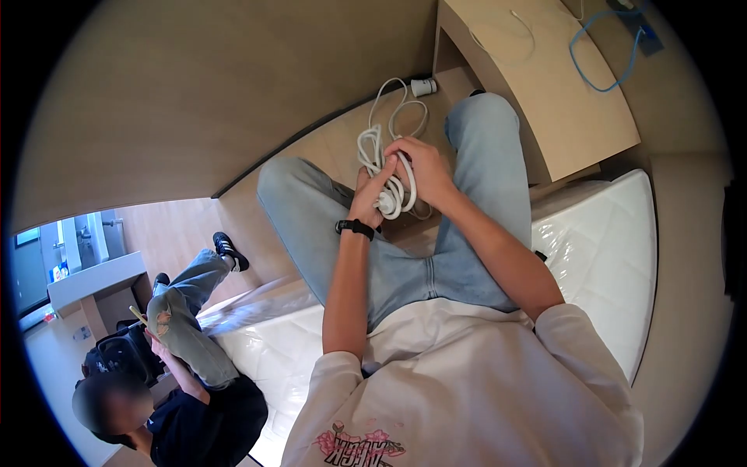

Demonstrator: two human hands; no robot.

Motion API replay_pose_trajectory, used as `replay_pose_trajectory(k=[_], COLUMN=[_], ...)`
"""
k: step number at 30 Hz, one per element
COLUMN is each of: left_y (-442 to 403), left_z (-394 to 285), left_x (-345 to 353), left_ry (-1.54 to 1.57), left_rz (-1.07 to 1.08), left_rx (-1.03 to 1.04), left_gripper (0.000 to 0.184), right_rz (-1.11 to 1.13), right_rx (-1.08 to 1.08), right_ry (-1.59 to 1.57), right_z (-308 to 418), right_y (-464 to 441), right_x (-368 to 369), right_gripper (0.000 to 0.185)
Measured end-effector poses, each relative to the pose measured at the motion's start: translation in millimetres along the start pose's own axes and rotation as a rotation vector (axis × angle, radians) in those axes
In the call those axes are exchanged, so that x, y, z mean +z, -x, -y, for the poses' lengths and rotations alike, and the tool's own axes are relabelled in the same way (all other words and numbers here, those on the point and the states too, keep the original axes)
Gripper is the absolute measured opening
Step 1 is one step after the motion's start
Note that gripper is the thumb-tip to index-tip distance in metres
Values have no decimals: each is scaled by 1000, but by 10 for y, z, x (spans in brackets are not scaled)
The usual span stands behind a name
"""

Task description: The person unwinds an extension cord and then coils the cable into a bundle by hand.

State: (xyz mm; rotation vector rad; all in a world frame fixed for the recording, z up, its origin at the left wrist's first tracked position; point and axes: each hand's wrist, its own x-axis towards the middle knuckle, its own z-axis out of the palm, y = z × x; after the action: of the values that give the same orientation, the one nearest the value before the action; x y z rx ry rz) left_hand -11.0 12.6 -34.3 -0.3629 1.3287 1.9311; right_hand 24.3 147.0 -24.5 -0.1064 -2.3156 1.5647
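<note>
A white power cord [370, 143] is bunched in loops between my two hands, above my lap. My left hand [369, 194], with a black band at the wrist, is closed around the lower loops. Beside its fingers shows a rounded white end that looks like a plug [386, 204]. My right hand [422, 166] is closed on the upper part of the bundle, its fingers touching the left thumb. Part of the cord hangs past the hands toward the floor. There it runs near a small white block [424, 86]; whether they are joined I cannot tell.
My knees are spread on either side of the cord. I sit on a plastic-wrapped mattress [599, 249]. A wooden desk [545, 86] stands at the upper right, with a thin pale cable and a blue cable [574, 58] nearby. Another person [206, 412] sits at the left, holding something slim.
</note>
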Motion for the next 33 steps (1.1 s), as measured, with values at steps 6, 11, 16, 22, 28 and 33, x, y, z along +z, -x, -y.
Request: replay_pose_trajectory(k=[6, 11, 16, 22, 28, 33], left_y=[90, 274, 249, 141, 10, -59], left_z=[-60, -91, -72, 108, 161, 145], left_x=[34, 129, 199, 137, -43, -121], left_ry=[-87, -299, -382, -406, -417, -404], left_rz=[201, 416, 372, 285, 140, 179], left_rx=[-2, -117, -130, -167, -187, -238], left_gripper=[44, 52, 46, 33, 27, 29], right_rz=[-14, -251, -152, 53, 153, 84], right_rx=[42, 45, 95, 91, 33, 29], right_ry=[-55, 50, 189, 379, 526, 559], right_z=[-63, -38, -40, -236, -242, -252], right_y=[-2, 5, 23, 57, 117, 151], right_x=[23, 9, -81, -31, 53, 146], right_gripper=[14, 12, 10, 18, 42, 35])
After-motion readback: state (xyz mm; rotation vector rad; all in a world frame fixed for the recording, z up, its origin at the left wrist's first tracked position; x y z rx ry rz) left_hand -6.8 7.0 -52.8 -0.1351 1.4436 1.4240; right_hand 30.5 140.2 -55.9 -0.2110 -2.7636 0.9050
